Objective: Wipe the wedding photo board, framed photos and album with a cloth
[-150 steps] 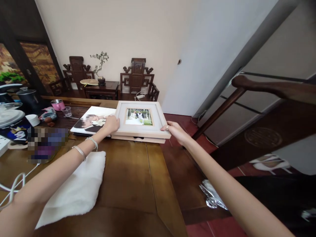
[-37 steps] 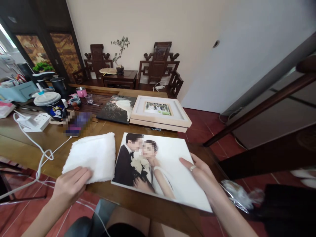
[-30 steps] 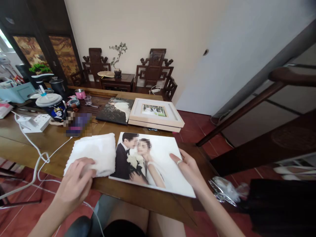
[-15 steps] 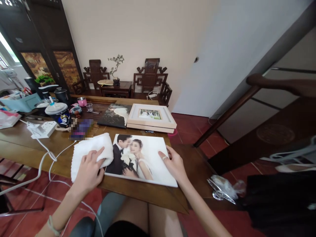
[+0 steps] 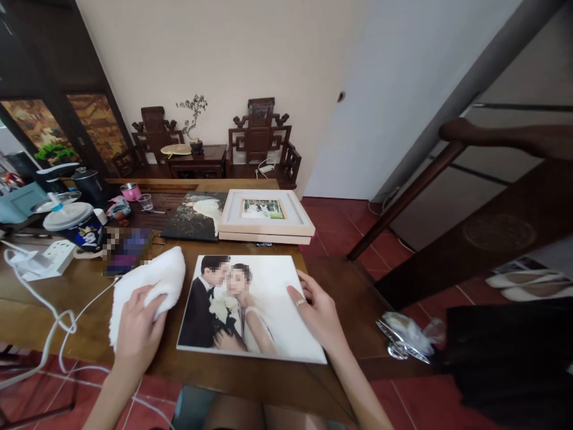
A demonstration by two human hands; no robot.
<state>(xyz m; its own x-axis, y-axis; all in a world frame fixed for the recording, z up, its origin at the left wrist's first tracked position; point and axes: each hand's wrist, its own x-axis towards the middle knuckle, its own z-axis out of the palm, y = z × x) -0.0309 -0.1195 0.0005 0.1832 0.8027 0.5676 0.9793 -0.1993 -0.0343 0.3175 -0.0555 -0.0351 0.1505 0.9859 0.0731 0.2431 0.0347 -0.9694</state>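
Observation:
A large wedding photo print [image 5: 264,292] lies flat on the wooden table [image 5: 250,376] close to its near edge. My right hand [image 5: 316,310], with a ring on one finger, rests on the print's right edge. Left of the print, my left hand [image 5: 136,328] grips a folded white cloth [image 5: 156,275], which is bunched up under the fingers. Farther back sit a light wooden picture frame [image 5: 264,212] stacked on another frame and a dark wedding print [image 5: 194,215] beside it.
A lidded cup [image 5: 74,224], a white power strip [image 5: 42,260] with cables, a pink pot [image 5: 131,191] and a clear cup [image 5: 145,201] crowd the table's left. Crumpled plastic wrap [image 5: 407,337] lies right of the table. Carved chairs [image 5: 262,140] stand at the wall; a stair rail [image 5: 501,134] runs on the right.
The large print was taken from the far stack and laid down near me. My left hand moved onto the white cloth and closed on it, lifting its edge. My right hand stays on the print.

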